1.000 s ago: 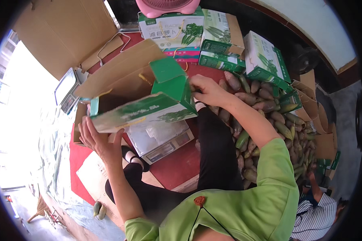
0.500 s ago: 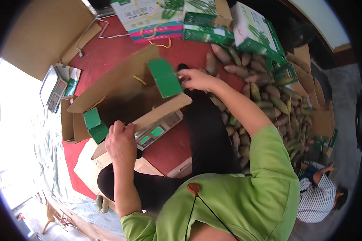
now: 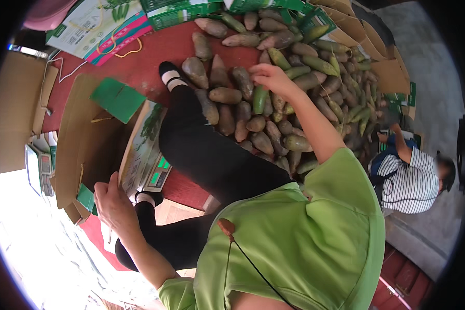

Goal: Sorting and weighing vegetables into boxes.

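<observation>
An opened cardboard box (image 3: 88,139) with green end flaps stands on a digital scale (image 3: 158,174) with lit green displays. My left hand (image 3: 113,205) grips the box's near edge, fingers bent over the cardboard. Out over a heap of long, thick green and brownish vegetables (image 3: 261,142), their exact kind unclear, reaches my right hand (image 3: 275,80). Its fingers are apart and nothing is in them. Just below its fingertips lies a greener vegetable (image 3: 260,99).
Between box and heap stretches my black-clad leg (image 3: 201,139). Printed cartons (image 3: 175,14) line the far edge of the red mat. Another scale (image 3: 39,165) stands at the left. At the right, a person in a striped shirt (image 3: 408,178) sits by the heap.
My right hand has left the box's right-hand flap and moved right, over the heap. The left hand stays on the box edge. The whole view has swung to the right.
</observation>
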{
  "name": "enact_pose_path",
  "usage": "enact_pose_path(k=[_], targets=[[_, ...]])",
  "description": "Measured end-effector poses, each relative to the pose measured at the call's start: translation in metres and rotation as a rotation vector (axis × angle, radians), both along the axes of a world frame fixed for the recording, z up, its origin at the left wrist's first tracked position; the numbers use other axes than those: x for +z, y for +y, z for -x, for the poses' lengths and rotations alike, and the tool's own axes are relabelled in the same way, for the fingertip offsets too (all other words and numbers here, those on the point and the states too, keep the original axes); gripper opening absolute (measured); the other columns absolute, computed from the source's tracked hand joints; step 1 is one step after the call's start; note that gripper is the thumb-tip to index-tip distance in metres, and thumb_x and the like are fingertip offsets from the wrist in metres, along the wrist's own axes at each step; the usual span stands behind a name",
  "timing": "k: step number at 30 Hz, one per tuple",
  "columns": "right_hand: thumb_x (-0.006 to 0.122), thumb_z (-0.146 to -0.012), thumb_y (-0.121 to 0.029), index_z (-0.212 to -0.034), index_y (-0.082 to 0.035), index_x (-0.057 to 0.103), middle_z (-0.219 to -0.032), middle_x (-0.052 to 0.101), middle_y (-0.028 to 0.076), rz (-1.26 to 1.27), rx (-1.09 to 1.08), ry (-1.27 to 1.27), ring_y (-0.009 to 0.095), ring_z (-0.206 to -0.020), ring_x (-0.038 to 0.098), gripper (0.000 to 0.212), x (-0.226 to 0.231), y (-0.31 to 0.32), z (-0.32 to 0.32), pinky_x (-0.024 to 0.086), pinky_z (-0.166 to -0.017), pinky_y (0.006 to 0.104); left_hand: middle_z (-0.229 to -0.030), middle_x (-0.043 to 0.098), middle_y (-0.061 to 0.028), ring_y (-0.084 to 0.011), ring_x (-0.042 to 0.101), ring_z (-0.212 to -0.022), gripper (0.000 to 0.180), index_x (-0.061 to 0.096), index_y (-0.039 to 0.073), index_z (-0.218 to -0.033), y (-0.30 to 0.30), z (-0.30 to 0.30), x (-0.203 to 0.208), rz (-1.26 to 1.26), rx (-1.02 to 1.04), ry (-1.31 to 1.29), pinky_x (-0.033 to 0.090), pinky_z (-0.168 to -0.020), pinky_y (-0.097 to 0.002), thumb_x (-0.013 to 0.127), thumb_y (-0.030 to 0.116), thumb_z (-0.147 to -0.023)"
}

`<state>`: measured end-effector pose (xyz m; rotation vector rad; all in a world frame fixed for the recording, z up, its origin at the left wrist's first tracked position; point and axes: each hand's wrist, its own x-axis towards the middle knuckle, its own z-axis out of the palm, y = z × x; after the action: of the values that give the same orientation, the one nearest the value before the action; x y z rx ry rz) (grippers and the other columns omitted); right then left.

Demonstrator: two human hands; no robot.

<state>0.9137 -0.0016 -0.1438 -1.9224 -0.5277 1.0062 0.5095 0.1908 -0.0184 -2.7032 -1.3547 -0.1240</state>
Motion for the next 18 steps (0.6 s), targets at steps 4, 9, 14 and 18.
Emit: enact_pose_path(k=[4, 9, 14, 18], targets=[[0.058, -0.082, -0.009, -0.108, -0.005, 0.06, -0.089, 0.063, 0.003, 0.165, -0.354, 0.05, 0.012, -0.076, 0.058, 0.027, -0.037, -0.091, 0.002, 0.046, -0.061, 0.0262, -0.077, 0.045, -0.0055, -0.024, 0.053, -0.073, 0.024, 0.067, 0.014, -0.103, -0.001, -0.004, -0.004, 0.011, 0.009, 0.013, 0.046, -0.063, -0.0378, 0.063, 0.01, -0.08], [0.062, -0.08, -0.013, -0.104, -0.008, 0.062, -0.081, 0.061, 0.002, 0.352, -0.194, 0.045, 0.011, -0.062, 0.056, 0.024, -0.116, -0.187, 0.047, 0.044, -0.05, 0.0271, -0.081, 0.047, -0.0093, -0.026, 0.052, -0.072, 0.039, 0.059, 0.01, -0.117, 0.004, 0.002, 0.006, 0.291, 0.009, -0.151, 0.044, -0.068, -0.0388, 0.061, 0.002, -0.078], [0.062, -0.077, -0.009, -0.094, -0.006, 0.063, -0.073, 0.059, 0.004, 0.327, -0.655, 0.367, 0.016, -0.058, 0.055, 0.017, -0.132, -0.191, 0.076, 0.043, -0.048, 0.0297, -0.1, 0.057, -0.0144, -0.0316, 0.058, -0.092, 0.042, 0.057, 0.006, -0.118, 0.007, 0.027, 0.014, 0.456, 0.005, -0.089, 0.046, -0.077, -0.0396, 0.059, -0.001, -0.078], [0.063, -0.08, -0.014, -0.089, -0.009, 0.06, -0.07, 0.056, 0.002, 0.108, -0.932, 0.504, 0.017, -0.062, 0.055, 0.012, -0.157, -0.205, 0.035, 0.041, -0.051, 0.0332, -0.096, 0.058, -0.0143, -0.0318, 0.059, -0.09, 0.036, 0.059, 0.005, -0.114, 0.012, 0.061, -0.012, 0.457, 0.094, -0.118, 0.047, -0.076, -0.0397, 0.058, -0.001, -0.079]])
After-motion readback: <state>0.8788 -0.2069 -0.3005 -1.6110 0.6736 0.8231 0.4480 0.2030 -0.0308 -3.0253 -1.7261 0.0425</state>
